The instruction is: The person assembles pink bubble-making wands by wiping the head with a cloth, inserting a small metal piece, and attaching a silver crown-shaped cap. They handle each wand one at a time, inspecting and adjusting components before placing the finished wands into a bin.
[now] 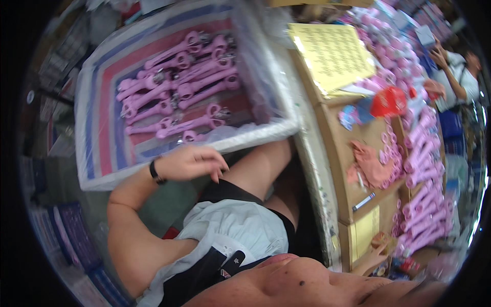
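My left hand (193,162), a black band at its wrist, hovers by the near rim of a wide bin (110,179) lined with striped sheeting and clear plastic. Its fingers are loosely bent and apart, with nothing seen in them. Inside the bin lie several long pink plastic pieces (199,92) with ring-shaped ends and shiny bits. At the lower right, my right hand (377,254) reaches over the bench edge. Its fingers close about a small brownish roundish thing (381,240), too blurred to name.
On the cardboard-topped bench (332,133) lie a yellow printed sheet (332,56), a red packet (388,101), an orange cloth (369,162), a marker (363,201) and pink rings (389,148). Pink tubular parts (424,204) are heaped beyond. Another person (458,77) works at the far right.
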A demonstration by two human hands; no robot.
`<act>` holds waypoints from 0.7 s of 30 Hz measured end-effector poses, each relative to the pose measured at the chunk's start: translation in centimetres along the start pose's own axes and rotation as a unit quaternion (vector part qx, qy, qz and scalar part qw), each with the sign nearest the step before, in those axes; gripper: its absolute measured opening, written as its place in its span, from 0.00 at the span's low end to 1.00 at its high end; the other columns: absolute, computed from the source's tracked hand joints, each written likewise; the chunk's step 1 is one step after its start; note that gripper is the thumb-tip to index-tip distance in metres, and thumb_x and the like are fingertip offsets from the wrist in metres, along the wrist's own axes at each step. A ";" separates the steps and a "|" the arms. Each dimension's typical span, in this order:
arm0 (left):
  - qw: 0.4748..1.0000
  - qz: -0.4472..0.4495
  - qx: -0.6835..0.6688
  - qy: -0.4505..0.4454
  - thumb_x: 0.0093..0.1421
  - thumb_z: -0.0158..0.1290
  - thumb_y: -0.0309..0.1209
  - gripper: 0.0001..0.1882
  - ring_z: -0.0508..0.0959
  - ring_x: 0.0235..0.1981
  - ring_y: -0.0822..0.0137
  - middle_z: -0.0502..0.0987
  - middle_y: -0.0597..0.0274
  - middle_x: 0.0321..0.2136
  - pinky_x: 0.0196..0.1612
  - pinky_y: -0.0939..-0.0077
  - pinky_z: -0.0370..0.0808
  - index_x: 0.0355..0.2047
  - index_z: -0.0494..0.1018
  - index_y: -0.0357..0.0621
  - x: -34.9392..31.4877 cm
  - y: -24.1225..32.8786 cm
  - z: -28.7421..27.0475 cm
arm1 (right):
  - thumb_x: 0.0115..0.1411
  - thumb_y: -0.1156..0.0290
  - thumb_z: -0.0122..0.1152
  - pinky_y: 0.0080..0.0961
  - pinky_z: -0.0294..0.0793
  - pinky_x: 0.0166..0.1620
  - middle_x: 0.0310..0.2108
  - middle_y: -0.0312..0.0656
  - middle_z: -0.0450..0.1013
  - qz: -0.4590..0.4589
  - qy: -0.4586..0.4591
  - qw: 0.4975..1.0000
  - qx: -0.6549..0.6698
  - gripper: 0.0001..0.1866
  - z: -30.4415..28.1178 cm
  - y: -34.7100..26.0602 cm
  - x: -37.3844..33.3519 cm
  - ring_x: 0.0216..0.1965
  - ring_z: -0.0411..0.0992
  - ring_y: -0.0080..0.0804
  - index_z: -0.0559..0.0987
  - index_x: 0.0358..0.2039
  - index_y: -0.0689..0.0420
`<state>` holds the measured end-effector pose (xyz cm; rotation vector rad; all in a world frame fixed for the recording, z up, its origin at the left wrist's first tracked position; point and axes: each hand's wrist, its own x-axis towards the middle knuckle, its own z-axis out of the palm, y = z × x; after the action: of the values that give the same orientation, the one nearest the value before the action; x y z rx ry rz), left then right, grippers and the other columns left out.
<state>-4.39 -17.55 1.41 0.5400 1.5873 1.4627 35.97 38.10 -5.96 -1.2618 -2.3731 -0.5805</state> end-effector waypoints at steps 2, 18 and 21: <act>0.994 0.009 0.065 0.083 0.64 0.46 0.32 0.11 0.77 0.34 0.76 0.78 0.63 0.28 0.38 0.80 0.72 0.40 0.73 0.40 -1.0 -0.7 -5.3 | 0.58 0.59 0.58 0.39 0.67 0.53 0.50 0.58 0.65 0.096 -0.014 0.995 0.002 0.31 0.9 0.7 -0.8 0.51 0.65 0.52 0.64 0.53 0.71; 0.702 -0.452 0.547 0.063 0.45 0.60 0.38 0.40 0.56 0.63 0.51 0.52 0.49 0.63 0.62 0.60 0.58 0.59 0.59 0.46 5.6 -31.5 -25.1 | 0.57 0.65 0.57 0.41 0.56 0.60 0.55 0.60 0.60 0.123 -0.044 0.990 -0.044 0.22 -13.4 -6.1 -1.3 0.59 0.56 0.54 0.70 0.48 0.67; 0.672 -0.382 0.630 0.079 0.44 0.59 0.47 0.42 0.63 0.58 0.49 0.58 0.43 0.59 0.59 0.62 0.62 0.58 0.60 0.42 4.8 -29.7 -22.6 | 0.57 0.72 0.56 0.39 0.60 0.56 0.50 0.56 0.65 0.028 -0.003 0.998 0.052 0.14 -13.2 -10.6 1.1 0.55 0.60 0.52 0.74 0.43 0.61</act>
<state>-18.20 -32.61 -30.18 0.3505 2.3991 -0.4150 28.32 26.48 3.85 -1.2818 -2.3325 -0.4312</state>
